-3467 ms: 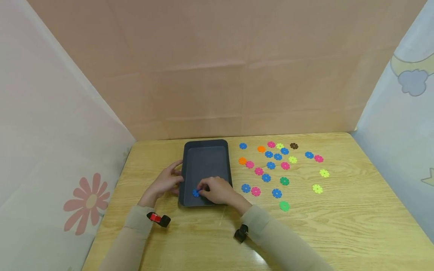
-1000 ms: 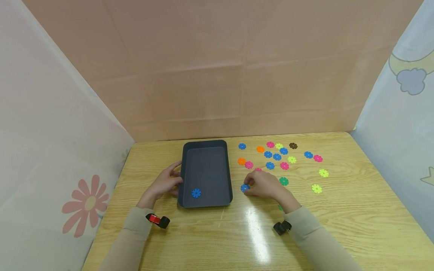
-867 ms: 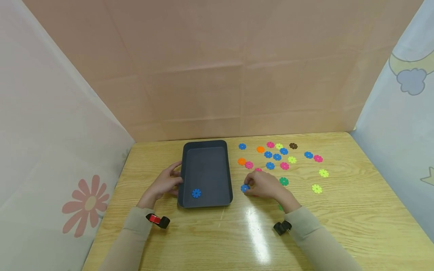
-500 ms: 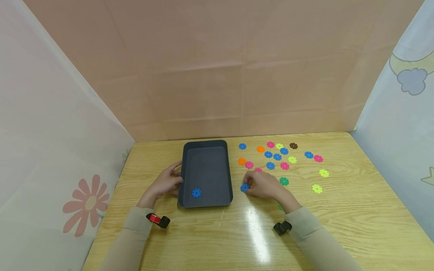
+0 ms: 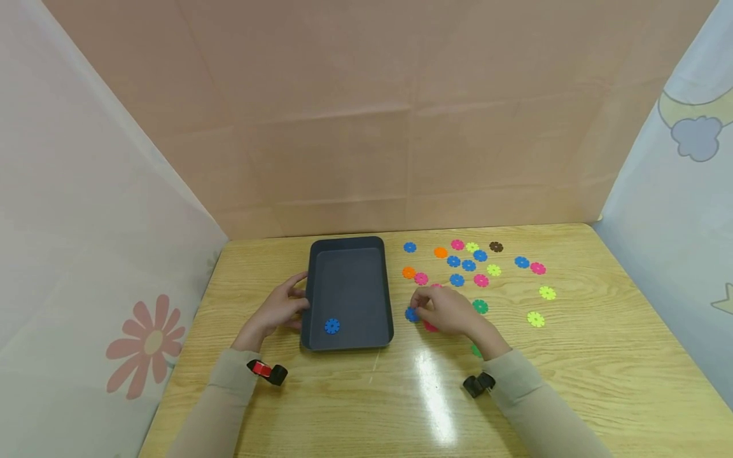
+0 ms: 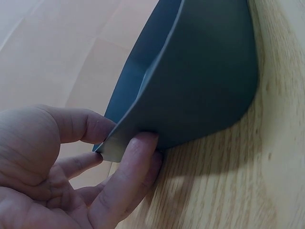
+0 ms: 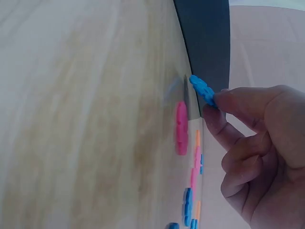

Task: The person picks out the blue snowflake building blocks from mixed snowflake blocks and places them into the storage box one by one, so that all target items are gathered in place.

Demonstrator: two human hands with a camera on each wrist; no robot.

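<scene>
While the head view shows the right hand pinching a blue disc just right of the dark tray, the left wrist view has the left hand gripping that tray's rim, and the right wrist view, though blurred, seemingly shows the disc lifted off the table.

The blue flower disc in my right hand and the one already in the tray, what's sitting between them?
Only the tray's right wall separates the pinched blue disc from the blue disc in the tray; the head view shows no other pieces between.
</scene>
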